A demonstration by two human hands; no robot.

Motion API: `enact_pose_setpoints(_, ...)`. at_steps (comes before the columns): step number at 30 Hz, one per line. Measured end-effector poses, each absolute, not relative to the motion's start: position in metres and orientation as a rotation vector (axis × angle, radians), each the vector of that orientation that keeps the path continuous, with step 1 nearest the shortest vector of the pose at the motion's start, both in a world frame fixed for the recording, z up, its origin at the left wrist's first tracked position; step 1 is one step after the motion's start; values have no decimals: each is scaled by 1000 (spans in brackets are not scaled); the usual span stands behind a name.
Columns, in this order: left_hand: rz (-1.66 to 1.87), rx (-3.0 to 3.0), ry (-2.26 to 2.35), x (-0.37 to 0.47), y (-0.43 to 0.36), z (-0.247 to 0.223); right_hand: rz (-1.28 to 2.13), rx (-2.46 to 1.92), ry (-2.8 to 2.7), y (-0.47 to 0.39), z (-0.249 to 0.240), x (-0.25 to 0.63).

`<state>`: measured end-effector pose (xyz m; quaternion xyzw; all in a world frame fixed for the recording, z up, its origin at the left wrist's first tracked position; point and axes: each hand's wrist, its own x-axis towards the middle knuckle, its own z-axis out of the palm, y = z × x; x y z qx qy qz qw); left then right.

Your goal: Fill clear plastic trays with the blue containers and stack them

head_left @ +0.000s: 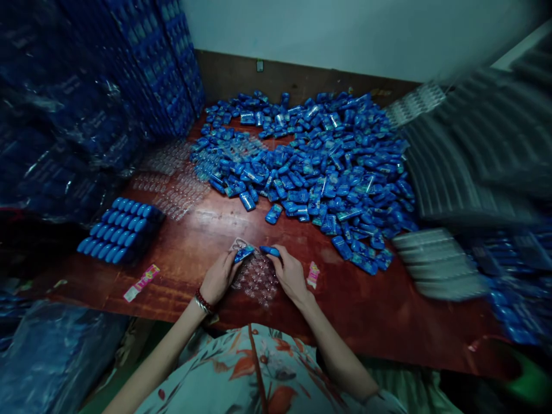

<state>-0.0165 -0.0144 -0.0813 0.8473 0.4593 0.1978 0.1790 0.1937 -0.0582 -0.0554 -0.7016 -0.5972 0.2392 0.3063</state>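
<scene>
Both hands are over a clear plastic blister tray lying on the reddish-brown table near its front edge. Pinched in my left hand is a small blue packet with a printed face, held above the tray's upper left part. My right hand grips another small blue packet by its end, over the tray's upper right. What the packets contain cannot be made out. Beyond my hands spreads a large heap of similar blue packets.
To the left stands a stack of filled trays, with more clear trays behind it. Wrapped blue stacks rise at the left. Stacks of trays line the right. Pink printed strips lie on the table.
</scene>
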Motion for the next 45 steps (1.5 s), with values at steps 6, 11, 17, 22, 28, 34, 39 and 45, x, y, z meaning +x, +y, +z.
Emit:
enact_pose_setpoints(6,611,2378,1392,-15,-17,-86,620,-1889,-1448,-64,-47,193)
enact_pose_setpoints(11,641,2412,1426,-10,-21,-86,668,-1764,-1543,-62,-55,188)
enact_pose_setpoints(17,616,2428,1464,-10,-24,-83,498,-1982,-1948,-61,-50,188)
enact_pose_setpoints(22,459,2423,1459,-11,-22,-70,367,-2129,-2326,-47,-25,182)
enact_pose_setpoints(28,152,2426,1317,-19,-7,-35,396,-2078,-2464,-33,-18,181)
enact_pose_setpoints(34,137,2587,1189,-12,8,-32,375,-2117,-2393,-39,-28,178)
enact_pose_setpoints(39,98,2726,1036,-3,18,-31,418,-2112,-2419,-39,-21,175)
enact_pose_setpoints(45,-242,2935,844,15,15,-12,344,-2091,-2482,-37,-14,168)
